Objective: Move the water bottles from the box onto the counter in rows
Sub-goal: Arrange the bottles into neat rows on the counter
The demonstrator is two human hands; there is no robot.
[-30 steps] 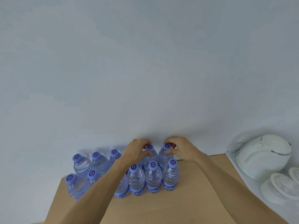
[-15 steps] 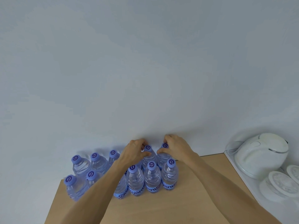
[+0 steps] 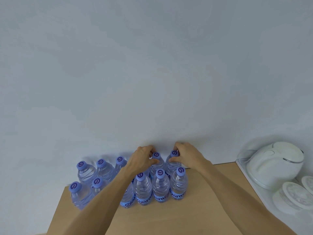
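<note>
Left hand (image 3: 141, 159): curled round the neck of a back-row bottle (image 3: 156, 162), thumb on its shoulder, fingers behind the cap.
Right hand (image 3: 187, 156): pinching the neighbouring bottle (image 3: 172, 161) at the neck, just beside the left hand.
Both bottles: upright on the counter (image 3: 194, 214), against the wall (image 3: 152, 73), behind the front row (image 3: 160, 187).
Caps: purple swirl mark on each.
Labels: blue band, purple lettering, too cut off to read.
Right of the bottles: white appliance (image 3: 274, 164).
</note>
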